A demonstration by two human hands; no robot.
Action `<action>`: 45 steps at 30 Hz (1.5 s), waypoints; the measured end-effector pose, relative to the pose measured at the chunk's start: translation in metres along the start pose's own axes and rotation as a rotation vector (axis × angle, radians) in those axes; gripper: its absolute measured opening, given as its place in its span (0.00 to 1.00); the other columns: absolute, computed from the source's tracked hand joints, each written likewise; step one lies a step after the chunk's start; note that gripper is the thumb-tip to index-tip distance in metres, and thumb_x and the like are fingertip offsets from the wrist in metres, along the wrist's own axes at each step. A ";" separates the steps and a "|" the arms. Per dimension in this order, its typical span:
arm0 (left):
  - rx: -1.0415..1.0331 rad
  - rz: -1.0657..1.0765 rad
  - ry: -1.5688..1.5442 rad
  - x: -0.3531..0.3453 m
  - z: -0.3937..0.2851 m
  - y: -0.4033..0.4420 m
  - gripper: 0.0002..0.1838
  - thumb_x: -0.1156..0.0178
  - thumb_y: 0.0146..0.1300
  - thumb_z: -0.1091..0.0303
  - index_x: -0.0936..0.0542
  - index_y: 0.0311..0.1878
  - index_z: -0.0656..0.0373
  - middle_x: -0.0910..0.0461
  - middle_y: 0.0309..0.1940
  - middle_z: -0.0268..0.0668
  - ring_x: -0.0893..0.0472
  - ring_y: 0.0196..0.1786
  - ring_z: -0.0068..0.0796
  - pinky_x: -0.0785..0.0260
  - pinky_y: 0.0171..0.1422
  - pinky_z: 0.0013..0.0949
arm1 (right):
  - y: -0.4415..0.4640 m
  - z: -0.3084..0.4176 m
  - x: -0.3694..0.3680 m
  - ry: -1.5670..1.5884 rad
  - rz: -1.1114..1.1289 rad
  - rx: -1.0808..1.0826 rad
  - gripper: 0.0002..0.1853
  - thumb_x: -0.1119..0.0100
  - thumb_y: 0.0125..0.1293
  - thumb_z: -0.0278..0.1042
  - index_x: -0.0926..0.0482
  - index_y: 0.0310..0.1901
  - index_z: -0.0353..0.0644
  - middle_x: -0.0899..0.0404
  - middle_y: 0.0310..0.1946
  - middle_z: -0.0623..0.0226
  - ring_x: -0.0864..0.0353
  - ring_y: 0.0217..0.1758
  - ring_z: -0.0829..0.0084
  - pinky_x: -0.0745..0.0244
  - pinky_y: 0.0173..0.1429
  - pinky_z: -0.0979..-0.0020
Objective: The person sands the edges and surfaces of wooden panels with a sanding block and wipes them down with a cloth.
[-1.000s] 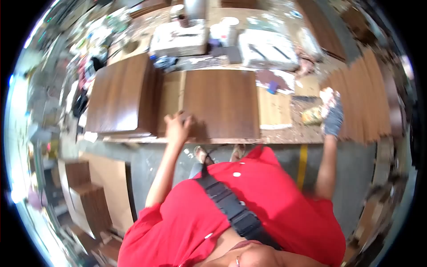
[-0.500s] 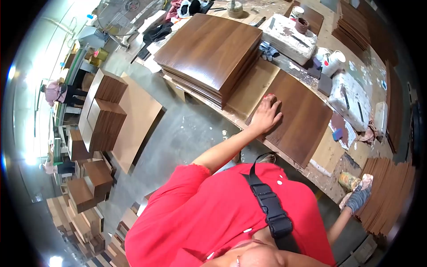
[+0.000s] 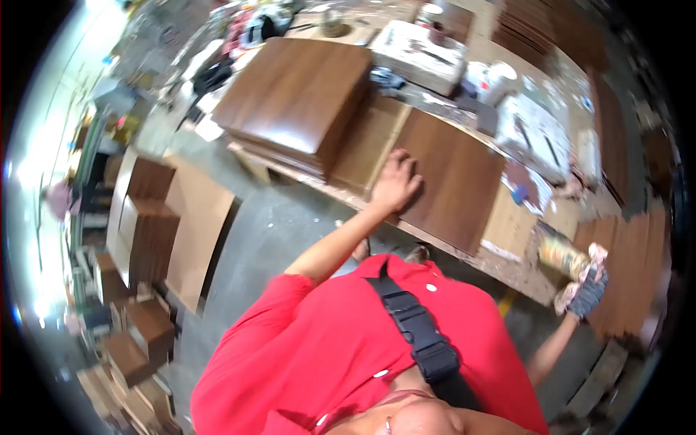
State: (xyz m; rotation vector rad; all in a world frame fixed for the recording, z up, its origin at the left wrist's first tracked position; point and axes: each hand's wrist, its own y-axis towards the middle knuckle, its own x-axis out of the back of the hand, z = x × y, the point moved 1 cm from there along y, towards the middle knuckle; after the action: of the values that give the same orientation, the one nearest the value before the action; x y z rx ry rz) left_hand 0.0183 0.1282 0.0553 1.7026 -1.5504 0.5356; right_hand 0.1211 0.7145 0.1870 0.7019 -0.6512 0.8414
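Note:
My left hand (image 3: 396, 181) is bare and lies flat, fingers apart, on the left edge of a dark brown wood panel (image 3: 457, 181) on the workbench. To its left stands a stack of similar glossy panels (image 3: 293, 94). My right hand (image 3: 589, 293), in a grey glove, is closed around a pinkish-white rag (image 3: 597, 254) at the bench's right front corner. Beside it is a yellowish container (image 3: 560, 255), blurred and tilted; whether the hand also touches it is unclear. Its fingertips are partly hidden by the rag.
A pile of thin brown boards (image 3: 627, 268) stands right of my gloved hand. White paint-stained blocks (image 3: 533, 138), a white tub (image 3: 500, 78) and a blue sponge (image 3: 519, 194) lie behind the panel. Stacked panels (image 3: 148, 232) stand on the floor at left, with a person (image 3: 59, 199) beyond.
The view has shifted, so the bench sits further left and higher in it. My left hand stays on the panel's edge. More of the yellowish container shows beside my right hand, which keeps the rag.

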 end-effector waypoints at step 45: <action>-0.044 0.200 0.345 0.059 0.062 -0.063 0.31 0.47 0.74 0.50 0.33 0.74 0.57 0.43 0.75 0.54 0.44 0.77 0.58 0.58 0.82 0.57 | -0.002 0.106 -0.246 1.376 0.205 0.015 0.13 0.58 0.76 0.28 0.25 0.55 0.40 0.23 0.40 0.72 0.24 0.39 0.79 0.25 0.44 0.76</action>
State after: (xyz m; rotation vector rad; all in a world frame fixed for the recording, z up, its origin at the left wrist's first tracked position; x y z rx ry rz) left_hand 0.0781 0.0418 0.0444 1.3456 -1.4719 0.8435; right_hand -0.0261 0.5259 0.0669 -0.0445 0.5371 1.2731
